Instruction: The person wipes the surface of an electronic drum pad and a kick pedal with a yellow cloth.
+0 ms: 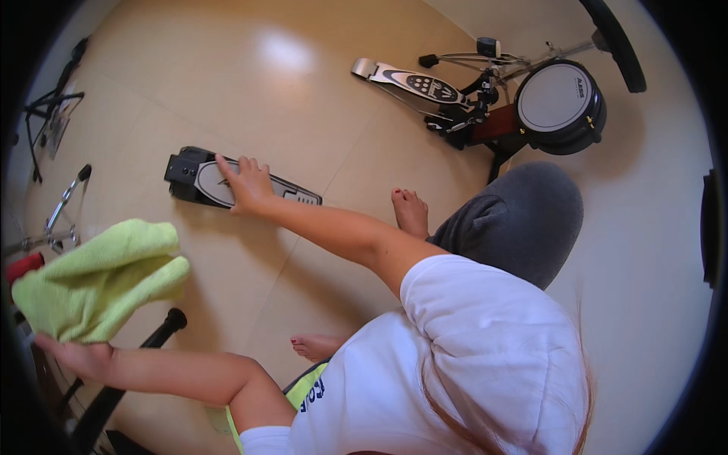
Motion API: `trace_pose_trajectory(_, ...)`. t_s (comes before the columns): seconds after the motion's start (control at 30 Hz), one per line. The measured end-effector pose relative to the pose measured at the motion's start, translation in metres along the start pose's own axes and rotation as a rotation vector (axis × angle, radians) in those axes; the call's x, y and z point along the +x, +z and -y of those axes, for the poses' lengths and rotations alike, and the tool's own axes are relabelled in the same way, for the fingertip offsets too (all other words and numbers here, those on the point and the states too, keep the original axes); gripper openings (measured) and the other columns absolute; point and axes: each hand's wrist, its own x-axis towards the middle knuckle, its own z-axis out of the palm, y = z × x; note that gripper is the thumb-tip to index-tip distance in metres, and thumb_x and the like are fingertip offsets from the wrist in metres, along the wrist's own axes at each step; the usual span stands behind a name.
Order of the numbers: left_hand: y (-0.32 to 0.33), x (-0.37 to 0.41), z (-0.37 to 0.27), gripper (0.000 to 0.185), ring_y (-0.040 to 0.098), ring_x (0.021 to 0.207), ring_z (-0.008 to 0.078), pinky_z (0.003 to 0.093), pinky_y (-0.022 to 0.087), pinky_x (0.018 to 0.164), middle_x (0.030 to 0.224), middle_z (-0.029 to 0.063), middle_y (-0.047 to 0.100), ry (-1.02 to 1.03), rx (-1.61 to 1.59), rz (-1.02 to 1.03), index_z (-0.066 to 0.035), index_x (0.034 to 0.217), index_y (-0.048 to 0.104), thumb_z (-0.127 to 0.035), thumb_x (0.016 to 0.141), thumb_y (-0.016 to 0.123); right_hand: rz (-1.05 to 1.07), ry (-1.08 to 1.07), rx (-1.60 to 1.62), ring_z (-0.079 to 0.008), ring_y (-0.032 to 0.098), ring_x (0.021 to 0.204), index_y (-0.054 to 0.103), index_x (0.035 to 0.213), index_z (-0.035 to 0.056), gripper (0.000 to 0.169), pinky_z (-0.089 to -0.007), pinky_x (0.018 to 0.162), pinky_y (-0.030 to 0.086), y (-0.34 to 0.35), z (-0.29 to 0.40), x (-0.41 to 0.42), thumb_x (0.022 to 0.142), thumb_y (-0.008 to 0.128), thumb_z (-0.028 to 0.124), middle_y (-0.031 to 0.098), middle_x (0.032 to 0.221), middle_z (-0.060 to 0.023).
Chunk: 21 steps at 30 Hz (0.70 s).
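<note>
My right hand [247,187] lies across a black and grey electronic hi-hat foot pedal [215,183]. Its fingers reach the pedal's far edge, and the thumb is at the near edge. Down at the left, my left hand [79,355] is raised and holds a lime-green cloth [108,284]. The cloth hangs in folds and hides most of the fingers. A black tube with a rounded end cap [170,321] runs behind my left forearm.
At the upper right stand a Pearl bass drum pedal [424,84], an Alesis drum pad [554,96] and a black curved pad [620,51]. Stand legs [62,205] line the left side. My bare foot [410,211] rests on the tiled floor [227,85].
</note>
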Motion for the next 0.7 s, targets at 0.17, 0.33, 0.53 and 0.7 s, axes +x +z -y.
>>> trace_pose_trajectory(0.17, -0.011, -0.007, -0.019, 0.058, 0.047, 0.113, 0.0273, 0.0369, 0.037, 0.096, 0.128, 0.0151, 0.045, 0.074, -0.059, 0.096, 0.002, 0.13, 0.035, -0.042, 0.092, 0.04, -0.023, 0.041, 0.116, -0.0376, 0.034, 0.12, 0.015, 0.141, 0.0191, 0.105, -0.0536, 0.093, 0.03, 0.02, 0.034, -0.03, 0.058, 0.077, 0.038, 0.032, 0.131, -0.0239)
trace_pose_trajectory(0.33, 0.033, -0.046, -0.008, 0.043, 0.057, 0.097, 0.0227, 0.0328, 0.046, 0.083, 0.107, 0.0141, 0.056, -0.127, -0.33, 0.465, 0.002, 0.114, 0.048, -0.035, 0.092, 0.045, 0.137, -0.265, 1.034, -0.0336, 0.037, 0.121, 0.032, 0.135, 0.0067, 0.071, -0.0469, 0.1, 0.027, -0.044, 0.049, -0.025, 0.083, 0.05, 0.053, 0.039, 0.128, -0.0231)
trace_pose_trajectory(0.53, 0.118, -0.164, 0.061, 0.063, 0.052, 0.106, 0.0254, 0.0317, 0.039, 0.092, 0.118, 0.0187, 0.053, 0.444, -0.073, 1.023, 0.001, 0.13, 0.038, -0.038, 0.084, 0.055, 0.695, -0.563, 2.32, -0.0276, 0.042, 0.115, 0.031, 0.133, 0.0092, 0.069, -0.0411, 0.1, 0.029, -0.163, -0.009, -0.047, 0.086, 0.025, 0.059, 0.037, 0.132, -0.0127)
trace_pose_trajectory(0.7, 0.098, -0.137, 0.056, 0.063, 0.06, 0.092, 0.0212, 0.0298, 0.046, 0.081, 0.099, 0.0132, 0.064, -0.074, -0.179, 1.758, 0.0, 0.116, 0.053, -0.051, 0.081, 0.055, 0.026, -0.568, 2.077, -0.0249, 0.05, 0.105, 0.039, 0.126, 0.0046, 0.057, -0.037, 0.092, 0.038, -0.224, -0.051, -0.079, 0.087, 0.038, 0.046, 0.047, 0.12, -0.0129)
